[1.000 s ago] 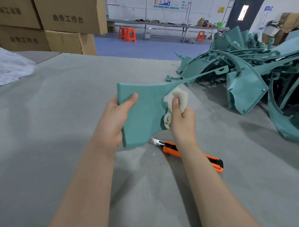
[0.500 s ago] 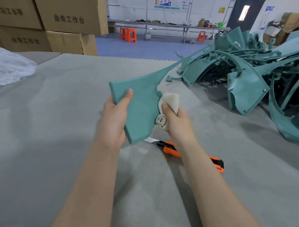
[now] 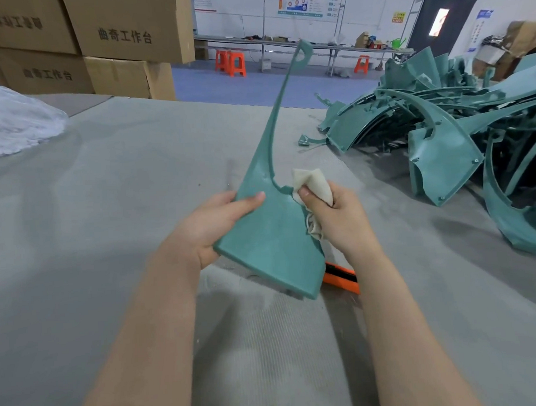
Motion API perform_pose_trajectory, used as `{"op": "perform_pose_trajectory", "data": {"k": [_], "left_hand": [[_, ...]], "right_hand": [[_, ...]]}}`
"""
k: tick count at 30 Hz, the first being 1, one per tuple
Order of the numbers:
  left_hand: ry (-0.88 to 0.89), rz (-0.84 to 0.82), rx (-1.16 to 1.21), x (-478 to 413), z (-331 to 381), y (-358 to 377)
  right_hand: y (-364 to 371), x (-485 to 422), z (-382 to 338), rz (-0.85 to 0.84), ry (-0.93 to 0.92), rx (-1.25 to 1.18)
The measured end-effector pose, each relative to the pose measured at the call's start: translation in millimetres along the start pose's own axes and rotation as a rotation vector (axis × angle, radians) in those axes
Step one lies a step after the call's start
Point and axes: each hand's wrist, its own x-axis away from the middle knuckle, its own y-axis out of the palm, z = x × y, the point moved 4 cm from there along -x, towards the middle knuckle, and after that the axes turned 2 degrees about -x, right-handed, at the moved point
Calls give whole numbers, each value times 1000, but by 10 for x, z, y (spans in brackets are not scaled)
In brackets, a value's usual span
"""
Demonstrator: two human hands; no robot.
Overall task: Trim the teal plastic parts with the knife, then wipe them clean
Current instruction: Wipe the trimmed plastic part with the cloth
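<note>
The orange knife (image 3: 340, 279) lies on the grey table (image 3: 108, 225), half hidden beneath the teal part (image 3: 271, 236). My left hand (image 3: 212, 223) grips that part's left edge, thumb across its face; my right hand (image 3: 338, 222) pinches a white cloth (image 3: 310, 182) against its notch. A pile of teal parts (image 3: 442, 140) sits at the far right edge.

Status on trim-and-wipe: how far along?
Done, apparently: trimming this piece, since the knife lies on the table, in neither hand. In hand: the left hand grips the teal part while the right hand holds a cloth against its edge, wiping. Left: possibly the pile of teal parts at right; whether those are finished can't be told.
</note>
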Motion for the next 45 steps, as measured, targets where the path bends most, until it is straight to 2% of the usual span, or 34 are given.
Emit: {"op": "perform_pose_trajectory", "data": {"k": [2,4,7,9,13,16,19,21,24,27,32,35,39,43,45], "left_hand": [[15,31,-36,-24,-22,-10],[60,80,-31,-50,-16,-34],[154,205,-19,-68,29,-112],[196,270,22,-70,55,-162],[261,353,80,-67,92,-206],[309,389,87,-60,104,-191],[366,400,55,-51,119,-166],[381,405,44,-49,116,-149],[349,381,76,-71,76,-99],[322,349,101,-88,53,-66],[331,345,146,-100,58,-72],[320,361,308,-113,43,-104],[301,253,541,-137,40,-24],[269,181,475,-147,-2,107],[258,156,434,-134,-4,118]], "right_hand": [[-34,11,1,83,50,-128],[-122,13,41,239,132,-262],[-233,33,114,386,253,-375],[-221,34,140,338,320,-351],[-46,53,98,73,399,-359],[56,74,44,-91,375,-432],[88,106,3,-181,304,-375],[99,102,-12,-163,237,-308],[86,46,-24,-10,140,-163],[93,16,18,100,151,-125],[62,12,128,183,298,-345],[3,-9,175,267,354,-520],[78,-13,184,221,437,-657],[308,23,110,65,424,-692],[329,55,85,74,391,-627]]}}
